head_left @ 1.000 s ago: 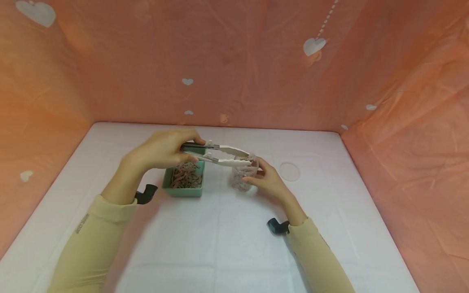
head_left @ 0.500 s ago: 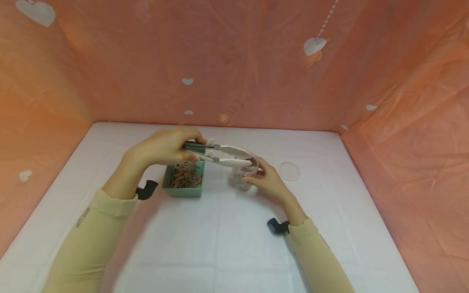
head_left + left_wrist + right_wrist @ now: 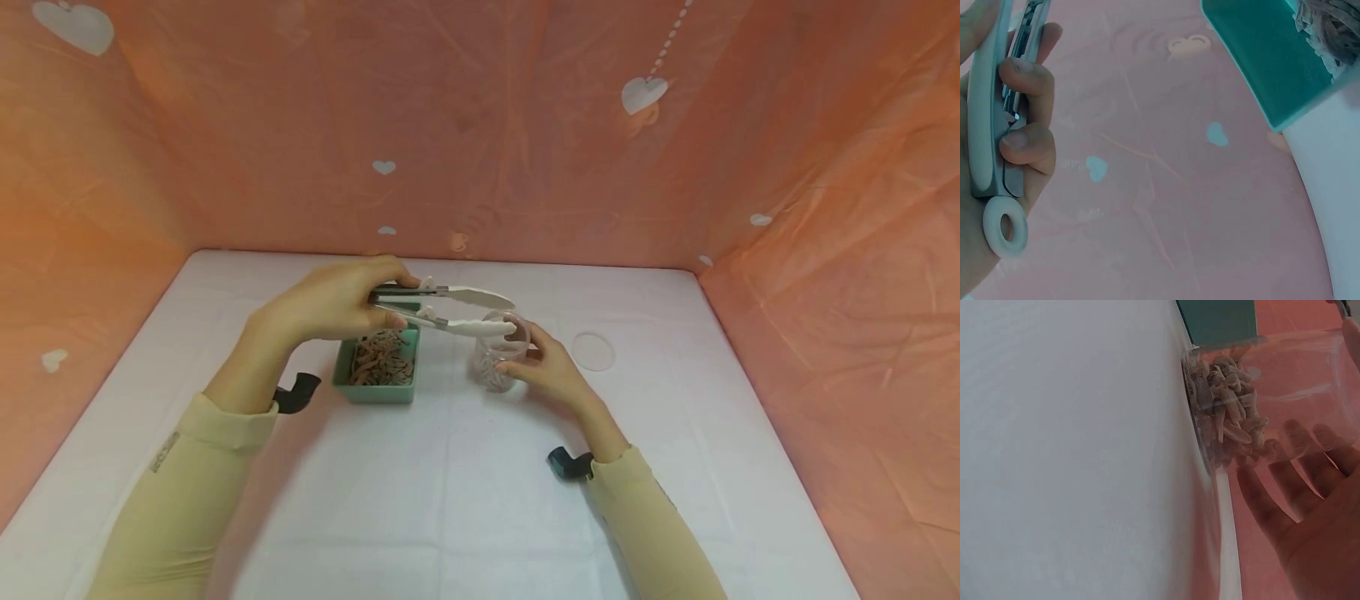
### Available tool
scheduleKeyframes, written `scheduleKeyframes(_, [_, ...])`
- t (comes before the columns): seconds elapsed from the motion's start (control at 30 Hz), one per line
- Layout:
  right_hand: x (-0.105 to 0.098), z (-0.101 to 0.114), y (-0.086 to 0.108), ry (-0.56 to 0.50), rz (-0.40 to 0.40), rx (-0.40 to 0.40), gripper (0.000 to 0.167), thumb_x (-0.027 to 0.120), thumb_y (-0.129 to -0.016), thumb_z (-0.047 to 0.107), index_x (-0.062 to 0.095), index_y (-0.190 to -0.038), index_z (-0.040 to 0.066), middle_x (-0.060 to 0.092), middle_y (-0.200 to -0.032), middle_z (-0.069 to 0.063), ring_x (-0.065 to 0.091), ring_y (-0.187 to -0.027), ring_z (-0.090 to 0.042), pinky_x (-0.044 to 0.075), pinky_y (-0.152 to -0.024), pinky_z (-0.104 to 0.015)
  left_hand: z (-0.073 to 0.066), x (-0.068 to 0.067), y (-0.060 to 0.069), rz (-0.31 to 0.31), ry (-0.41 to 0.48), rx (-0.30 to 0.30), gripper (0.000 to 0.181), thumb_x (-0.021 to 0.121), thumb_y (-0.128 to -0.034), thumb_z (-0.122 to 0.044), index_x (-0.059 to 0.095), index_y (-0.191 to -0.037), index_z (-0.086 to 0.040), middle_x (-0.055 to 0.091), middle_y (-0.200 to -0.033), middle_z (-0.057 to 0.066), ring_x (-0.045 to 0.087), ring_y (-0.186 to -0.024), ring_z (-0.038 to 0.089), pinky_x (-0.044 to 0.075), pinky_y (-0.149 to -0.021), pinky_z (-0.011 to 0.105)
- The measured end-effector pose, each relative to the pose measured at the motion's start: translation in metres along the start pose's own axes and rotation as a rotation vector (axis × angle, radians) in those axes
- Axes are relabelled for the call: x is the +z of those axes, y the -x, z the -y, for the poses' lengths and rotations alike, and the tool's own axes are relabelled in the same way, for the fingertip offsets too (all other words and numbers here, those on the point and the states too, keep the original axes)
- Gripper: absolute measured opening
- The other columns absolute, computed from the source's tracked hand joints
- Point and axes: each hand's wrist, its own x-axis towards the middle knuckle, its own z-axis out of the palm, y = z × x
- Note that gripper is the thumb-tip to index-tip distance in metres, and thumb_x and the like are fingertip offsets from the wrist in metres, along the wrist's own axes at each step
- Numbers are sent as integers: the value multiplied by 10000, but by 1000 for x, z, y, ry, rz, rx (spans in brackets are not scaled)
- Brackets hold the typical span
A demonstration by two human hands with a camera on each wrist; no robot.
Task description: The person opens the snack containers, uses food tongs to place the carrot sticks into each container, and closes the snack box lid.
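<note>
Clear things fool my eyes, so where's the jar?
In the head view, the clear jar stands right of the green box, held by the right hand.

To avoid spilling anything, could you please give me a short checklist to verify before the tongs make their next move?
1. Clear jar upright on the white tabletop: ok.
2. Right hand holding the jar: ok.
3. Left hand holding the tongs: ok.
4. Room in the jar: ok, its brown pieces sit low.
5. Brown strips available in the green box: ok.
6. Tongs free of pieces: cannot tell, tips too small in the head view.
</note>
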Motion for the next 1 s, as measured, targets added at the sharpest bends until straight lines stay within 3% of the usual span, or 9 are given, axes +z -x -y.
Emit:
scheduleKeyframes(0.27, [0,-2,-1,19,8,-70,740,841,-871,64,491,-1522,60,598,-1445,-167,569,-1335,-334,452,-1107,-485,8,-8,26,-73,18,-32,490,823,-912,-270,644,-1358,-174,650,-1239,-11,643,-921,180,495,-844,456])
scheduleKeyframes(0.43, [-2,-2,0,30,5,-77,741,844,-870,73,487,-1517,34,606,-1443,-149,578,-1328,-329,461,-1098,-479,20,-15,46,-93,-2,-84,497,829,-907,-281,630,-1356,-200,647,-1354,-21,699,-1008,220,513,-896,508])
scheduleKeyframes(0.53, [-3,-2,1,34,7,-80,736,843,-873,79,486,-1515,28,603,-1447,-154,571,-1335,-335,457,-1103,-484,29,-18,57,-93,-44,-99,493,836,-899,-284,638,-1341,-192,669,-1326,-9,668,-931,197,508,-839,479])
scheduleKeyframes(0.67, [-4,-3,2,28,8,-82,734,842,-872,73,486,-1512,25,598,-1451,-163,564,-1343,-342,450,-1109,-494,39,-21,70,-78,-118,-110,490,858,-874,-280,658,-1307,-168,690,-1214,-2,573,-802,147,465,-759,426])
scheduleKeyframes(1.0, [-7,-4,4,15,-2,-78,745,841,-859,29,481,-1511,10,601,-1439,-170,580,-1317,-352,453,-1095,-517,55,-21,90,18,-243,-144,438,854,-863,-352,692,-1235,-184,683,-1142,-42,668,-899,160,508,-764,515])
